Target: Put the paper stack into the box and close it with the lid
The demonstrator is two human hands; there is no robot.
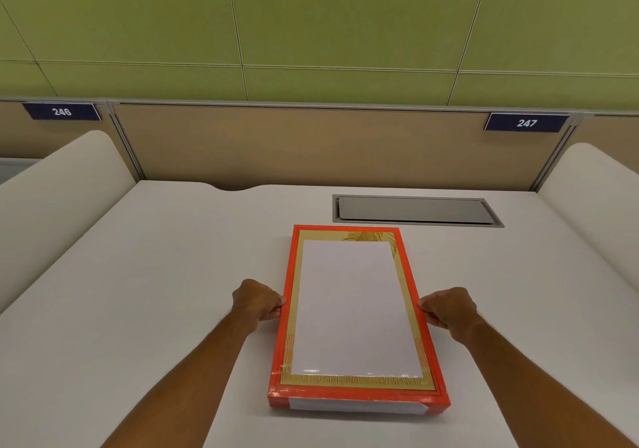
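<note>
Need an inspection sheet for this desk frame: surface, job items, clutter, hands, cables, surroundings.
Surface: white desk, flat, with a closed grey hatch set in at the back.
Job's things: red box lies flat at centre, white panel on top; whether that is the lid or paper cannot be told. No separate paper stack seen.
Clutter: nothing seen.
Hands: left hand and right hand grip the box's long sides.
Cables: nothing seen.
Surroundings: tan partition, green wall panels, signs 246 and 247.
</note>
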